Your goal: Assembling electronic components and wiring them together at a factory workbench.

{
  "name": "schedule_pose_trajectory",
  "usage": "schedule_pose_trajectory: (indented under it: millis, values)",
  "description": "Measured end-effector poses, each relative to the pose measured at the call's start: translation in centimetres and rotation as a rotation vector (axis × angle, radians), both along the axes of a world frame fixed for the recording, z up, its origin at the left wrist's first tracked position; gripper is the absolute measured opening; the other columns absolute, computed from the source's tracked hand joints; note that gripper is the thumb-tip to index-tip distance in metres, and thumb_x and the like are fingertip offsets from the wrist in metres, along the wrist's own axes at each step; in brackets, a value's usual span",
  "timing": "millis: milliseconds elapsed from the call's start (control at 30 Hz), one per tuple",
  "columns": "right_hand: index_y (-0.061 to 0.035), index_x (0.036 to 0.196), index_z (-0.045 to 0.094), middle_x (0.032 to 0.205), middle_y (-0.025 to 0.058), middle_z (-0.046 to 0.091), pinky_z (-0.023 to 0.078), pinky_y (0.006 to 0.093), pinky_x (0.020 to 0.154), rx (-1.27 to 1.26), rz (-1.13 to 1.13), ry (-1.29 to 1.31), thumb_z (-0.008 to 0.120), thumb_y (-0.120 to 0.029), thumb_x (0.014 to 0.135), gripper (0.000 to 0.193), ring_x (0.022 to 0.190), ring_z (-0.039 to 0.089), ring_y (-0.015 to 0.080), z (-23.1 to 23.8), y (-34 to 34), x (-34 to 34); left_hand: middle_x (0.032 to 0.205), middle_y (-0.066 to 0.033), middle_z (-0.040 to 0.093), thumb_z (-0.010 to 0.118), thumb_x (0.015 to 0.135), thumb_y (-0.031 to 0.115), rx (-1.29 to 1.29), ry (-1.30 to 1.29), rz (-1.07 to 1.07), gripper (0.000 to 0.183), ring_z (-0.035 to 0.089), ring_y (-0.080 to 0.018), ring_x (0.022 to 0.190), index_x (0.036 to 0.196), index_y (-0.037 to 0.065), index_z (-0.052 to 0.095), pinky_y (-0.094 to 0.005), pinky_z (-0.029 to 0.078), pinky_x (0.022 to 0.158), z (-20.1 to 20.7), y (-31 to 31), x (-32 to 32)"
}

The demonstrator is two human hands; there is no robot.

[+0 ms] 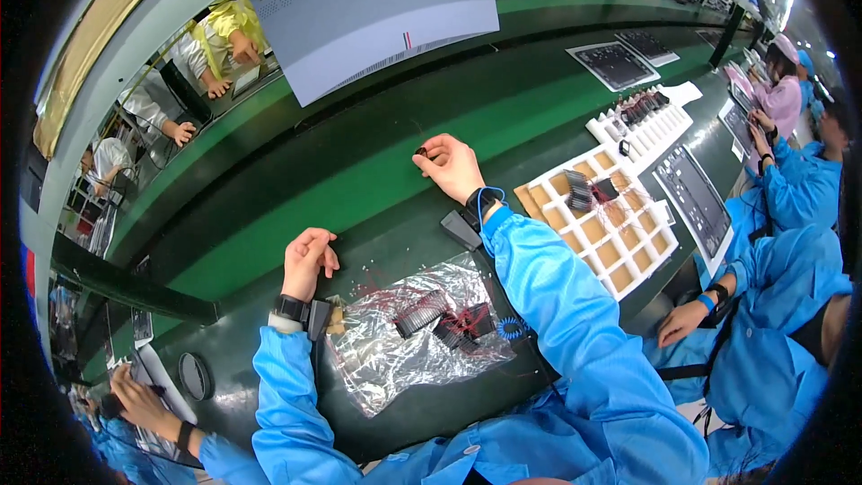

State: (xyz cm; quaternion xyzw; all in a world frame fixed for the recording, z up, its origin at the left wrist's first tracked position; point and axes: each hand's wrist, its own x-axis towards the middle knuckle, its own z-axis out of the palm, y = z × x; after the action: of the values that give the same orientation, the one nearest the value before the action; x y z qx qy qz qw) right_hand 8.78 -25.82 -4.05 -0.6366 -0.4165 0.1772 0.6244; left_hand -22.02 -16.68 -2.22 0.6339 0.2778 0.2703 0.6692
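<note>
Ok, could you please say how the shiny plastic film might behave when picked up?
The shiny plastic film would probably flop and sag, since it looks thin and creased. Its glossy surface may be slippery, so the dark parts on it could slide.

Count: clear plastic bag (382,382), 1. White grid tray (647,270), 1. White slotted rack (648,136), 1. Blue coiled cord (512,329), 1. Large grey panel (382,13), 1. Flat dark boards (614,66) beyond rack, 2. Wired dark parts (420,313) on bag: too tangled to count.
</note>
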Motion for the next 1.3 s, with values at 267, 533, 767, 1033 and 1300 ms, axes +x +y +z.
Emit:
schedule_pose_trajectory:
  millis: [267,533,767,1033,1300]
  values:
    - [0.0057,0.103,0.060,0.089,0.0118,0.070,0.051,0.0261,0.058,-0.005,0.012,0.045,0.066,-0.012,0.088,0.024,0.067,0.069,0.0146,0.74,-0.28,-0.17,0.059,-0.0053,0.056,0.052,0.098,0.015,0.000,-0.030,-0.026,0.018,0.054,-0.0132,0.050,0.096,-0.002,0.058,-0.0225,0.040,0.045,-0.36,0.40,-0.19]
    - [0.0054,0.105,0.059,0.092,0.0121,0.072,0.050,0.0265,0.053,0.045,0.045,0.071,0.062,-0.012,0.090,0.023,0.065,0.070,0.0153,0.23,-0.09,-0.01,0.057,-0.0053,0.054,0.052,0.098,0.015,0.000,-0.017,-0.015,0.017,0.052,-0.0134,0.048,0.096,-0.001,0.057,-0.0236,0.041,0.045,-0.15,0.28,-0.08]
    - [0.0033,0.106,0.058,0.093,0.0096,0.072,0.049,0.0259,0.050,0.038,0.061,0.164,0.055,-0.013,0.095,0.020,0.065,0.068,0.0139,0.30,-0.31,-0.24,0.056,-0.0043,0.052,0.051,0.099,0.016,-0.005,0.001,-0.003,0.018,0.051,-0.0138,0.047,0.097,-0.001,0.056,-0.0244,0.041,0.045,-0.36,0.10,-0.27]
    - [0.0034,0.107,0.058,0.096,0.0101,0.072,0.052,0.0258,0.051,0.083,0.079,0.213,0.054,-0.012,0.096,0.020,0.066,0.068,0.0141,0.35,0.00,-0.15,0.058,-0.0052,0.056,0.053,0.098,0.016,-0.009,-0.023,-0.026,0.019,0.055,-0.0138,0.051,0.096,-0.002,0.059,-0.0233,0.041,0.046,-0.26,0.40,-0.32]
    - [0.0039,0.106,0.060,0.093,0.0102,0.073,0.053,0.0256,0.051,0.050,0.099,0.184,0.059,-0.012,0.094,0.020,0.067,0.070,0.0153,0.13,-0.20,0.09,0.059,-0.0055,0.056,0.053,0.099,0.017,0.000,-0.020,-0.028,0.019,0.055,-0.0137,0.051,0.097,-0.002,0.058,-0.0230,0.041,0.046,-0.20,0.32,-0.19]
